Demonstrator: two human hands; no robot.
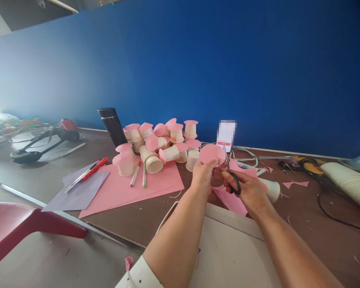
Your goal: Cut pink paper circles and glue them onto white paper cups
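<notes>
So the pink paper disc sits around 12 to 1 o'clock from the left hand, which is the nearer one and has the disc's near edge pinched, thumb on top. The right hand is curled through the black handles of the scissors, with the disc off at its 10 o'clock; can't really tell how far the blades are parted. Being round, the disc has no long axis, but the scissors' runs up toward 11 o'clock, right by the disc's 3 o'clock edge.
</notes>
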